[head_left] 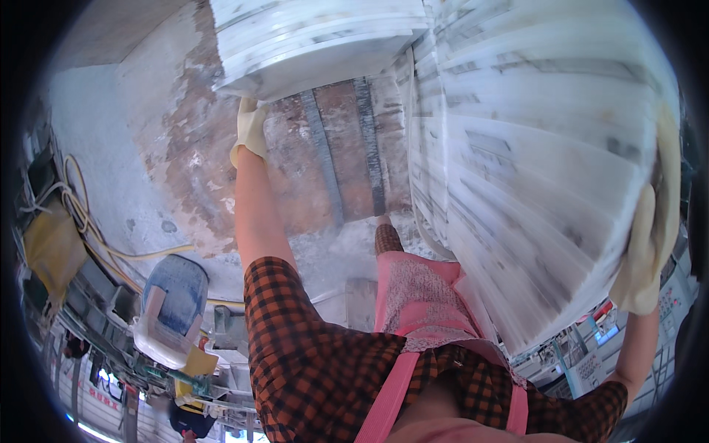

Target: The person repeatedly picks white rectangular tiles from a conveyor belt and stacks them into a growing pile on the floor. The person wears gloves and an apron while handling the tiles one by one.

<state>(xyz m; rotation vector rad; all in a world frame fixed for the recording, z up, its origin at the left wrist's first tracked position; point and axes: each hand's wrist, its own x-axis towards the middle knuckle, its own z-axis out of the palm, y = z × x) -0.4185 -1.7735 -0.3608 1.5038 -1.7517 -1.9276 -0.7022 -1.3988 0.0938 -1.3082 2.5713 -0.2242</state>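
My left hand (251, 131), in a pale yellow rubber glove, is at the lower left corner of a stack of white, grey-veined slabs (325, 63). Its fingertips go out of sight at the slab edge, and the part I see looks closed on it. On the far right, my right hand (641, 255) in a similar glove grips the outer edge of a large white slab with grey streaks (546, 177). Several such slabs seem to stand there on edge, fanned by the lens and slightly blurred. The right fingers lie along the edge with the thumb apart.
Two dark strips (369, 140) cross the worn, dusty brown surface between the slabs. A blue and white plastic chair (173, 299), a yellow hose (111, 247) and machinery stand to the left. A control panel (668, 303) shows at lower right; a person (188, 421) is at lower left.
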